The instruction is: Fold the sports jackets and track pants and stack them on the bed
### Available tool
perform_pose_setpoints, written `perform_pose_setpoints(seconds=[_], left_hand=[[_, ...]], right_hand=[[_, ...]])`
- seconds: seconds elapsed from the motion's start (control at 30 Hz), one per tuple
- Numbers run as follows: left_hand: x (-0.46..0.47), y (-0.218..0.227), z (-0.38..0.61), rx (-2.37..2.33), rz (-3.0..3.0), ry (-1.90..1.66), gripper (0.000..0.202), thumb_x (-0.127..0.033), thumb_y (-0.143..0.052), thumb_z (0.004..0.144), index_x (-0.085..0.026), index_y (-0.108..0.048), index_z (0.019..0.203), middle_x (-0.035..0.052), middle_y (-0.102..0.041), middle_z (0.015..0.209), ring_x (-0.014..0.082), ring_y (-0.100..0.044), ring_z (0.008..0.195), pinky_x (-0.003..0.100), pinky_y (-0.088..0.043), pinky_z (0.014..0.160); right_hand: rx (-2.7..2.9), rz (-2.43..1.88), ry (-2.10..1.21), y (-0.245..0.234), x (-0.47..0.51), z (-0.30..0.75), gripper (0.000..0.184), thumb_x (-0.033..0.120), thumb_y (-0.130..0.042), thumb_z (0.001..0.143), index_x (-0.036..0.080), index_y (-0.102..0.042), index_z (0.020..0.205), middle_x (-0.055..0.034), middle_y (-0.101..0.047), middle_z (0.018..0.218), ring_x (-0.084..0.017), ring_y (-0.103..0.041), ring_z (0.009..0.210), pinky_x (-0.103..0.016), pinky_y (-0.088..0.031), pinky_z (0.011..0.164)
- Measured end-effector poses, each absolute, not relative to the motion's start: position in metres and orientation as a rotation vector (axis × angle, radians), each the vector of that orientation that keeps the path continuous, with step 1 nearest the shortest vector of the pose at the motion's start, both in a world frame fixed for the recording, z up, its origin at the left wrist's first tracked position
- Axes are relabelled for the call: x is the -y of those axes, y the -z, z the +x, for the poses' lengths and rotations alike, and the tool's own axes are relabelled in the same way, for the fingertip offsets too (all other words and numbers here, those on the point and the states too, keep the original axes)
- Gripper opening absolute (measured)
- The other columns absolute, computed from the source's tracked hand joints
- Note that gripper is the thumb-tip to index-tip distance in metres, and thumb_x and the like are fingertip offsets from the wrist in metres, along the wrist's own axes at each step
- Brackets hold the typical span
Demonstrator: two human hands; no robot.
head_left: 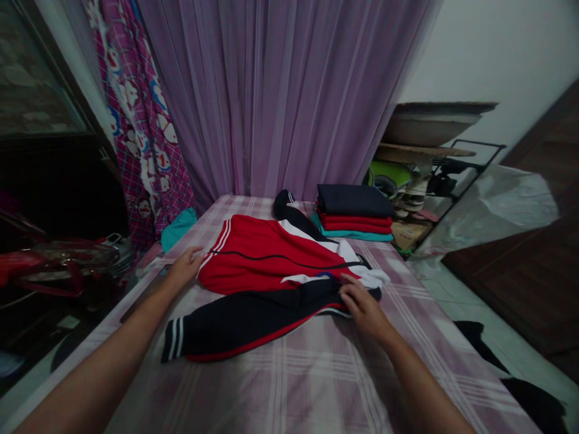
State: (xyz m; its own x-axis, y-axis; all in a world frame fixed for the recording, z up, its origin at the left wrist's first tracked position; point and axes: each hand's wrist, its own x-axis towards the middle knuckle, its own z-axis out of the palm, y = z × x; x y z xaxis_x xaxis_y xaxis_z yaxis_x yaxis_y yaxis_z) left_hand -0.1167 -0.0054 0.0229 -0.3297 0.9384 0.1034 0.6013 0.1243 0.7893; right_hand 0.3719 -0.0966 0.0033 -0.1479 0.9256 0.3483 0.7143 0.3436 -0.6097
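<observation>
A red, white and navy zip-up jacket [257,244] lies front side up, its hem toward the left and its collar toward the right. The near navy sleeve [244,319] stretches left along the body, and the far sleeve [298,218] extends toward the back. My left hand [186,268] is at the striped hem, fingers extended and touching its edge. Over by the near shoulder, my right hand [362,301] rests on the fabric with its fingers apart. Neither hand visibly grips the cloth.
Beneath the jacket is a plaid-covered table [280,386]. A stack of folded clothes [355,208] stands at its back right. Purple curtains [280,96] hang behind. A cluttered rack [434,175] stands right; a dark flat object [145,295] lies by the left edge.
</observation>
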Motion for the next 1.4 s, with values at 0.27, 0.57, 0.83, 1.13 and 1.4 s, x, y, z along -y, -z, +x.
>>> perform_pose_setpoints(seconds=[0.27,0.57,0.83,1.13,1.4], left_hand=[[0.022,0.005,-0.113,-1.973,1.637,-0.769,0.063,-0.054,-0.044,0.080,-0.014,-0.060,0.125,0.0134,-0.066,0.129,0.0261,-0.062,0.119,0.034,-0.047,0.101],[0.006,-0.009,-0.115,-1.983,1.558,-0.616,0.022,-0.044,-0.059,0.069,-0.024,-0.068,0.064,0.0059,-0.076,0.078,0.0275,-0.069,0.086,0.033,-0.052,0.080],[-0.009,-0.009,-0.091,-1.871,1.325,-0.777,0.022,-0.044,-0.066,0.070,-0.022,-0.066,0.069,0.0033,-0.075,0.073,0.0234,-0.071,0.081,0.028,-0.055,0.068],[-0.017,-0.016,-0.062,-1.746,1.147,-0.870,0.025,-0.039,-0.074,0.069,-0.020,-0.062,0.080,0.0008,-0.074,0.072,0.0222,-0.072,0.076,0.031,-0.058,0.067],[-0.025,-0.027,-0.084,-1.846,1.181,-0.906,0.060,-0.037,-0.086,0.055,-0.018,-0.061,0.106,0.0045,-0.075,0.080,0.0245,-0.072,0.072,0.035,-0.059,0.066]], right_hand=[[1.902,-2.048,-0.466,-0.017,0.101,0.448,0.027,0.036,-0.044,0.085,0.022,-0.064,0.076,-0.0046,-0.069,0.074,-0.022,-0.064,0.075,-0.031,-0.047,0.070],[2.275,-2.387,-0.323,-0.069,0.068,0.420,0.029,0.036,-0.050,0.087,0.024,-0.076,0.092,-0.0095,-0.075,0.098,-0.027,-0.069,0.091,-0.032,-0.045,0.069],[1.754,-2.568,-0.101,-0.048,-0.010,0.423,0.052,0.050,-0.041,0.094,0.015,-0.065,0.124,-0.0186,-0.070,0.115,-0.030,-0.066,0.105,-0.040,-0.050,0.084],[1.833,-2.561,-0.272,-0.017,-0.029,0.431,0.043,0.048,-0.055,0.085,0.016,-0.070,0.109,-0.0176,-0.071,0.109,-0.030,-0.068,0.100,-0.035,-0.050,0.075],[1.582,-2.488,0.159,-0.043,-0.005,0.455,0.050,0.050,-0.038,0.094,0.015,-0.063,0.120,-0.0217,-0.071,0.103,-0.036,-0.068,0.093,-0.041,-0.049,0.072]])
